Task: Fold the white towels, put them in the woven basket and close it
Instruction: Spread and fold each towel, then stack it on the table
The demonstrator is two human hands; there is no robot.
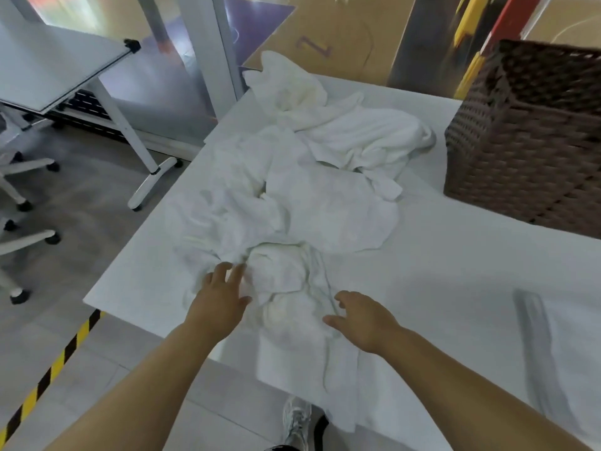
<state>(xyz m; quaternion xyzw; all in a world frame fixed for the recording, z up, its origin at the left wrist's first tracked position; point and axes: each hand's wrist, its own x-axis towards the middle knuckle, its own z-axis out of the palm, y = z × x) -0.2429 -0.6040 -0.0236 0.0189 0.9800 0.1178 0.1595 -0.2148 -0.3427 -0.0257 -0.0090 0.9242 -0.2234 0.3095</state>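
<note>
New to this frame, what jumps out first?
A heap of crumpled white towels sprawls down the middle of the white table, with one end spilling over the near edge. The left hand and right hand, both with loose fingers, reach at the nearest towel. A dark brown woven basket stands on the table's far right, apart from the heap.

The towels [325, 196] heaped here are plain white and hard to tell from the white surface [455, 271] under them. The woven basket [527, 151] is dark brown, its weave a tight grid of small ribs. A strip of tape [55, 369] in yellow and black bands runs across the pale grey floor [65, 196]. A white shoe [297, 418] shows below. Farther back lies a purple patch [260, 21].
</note>
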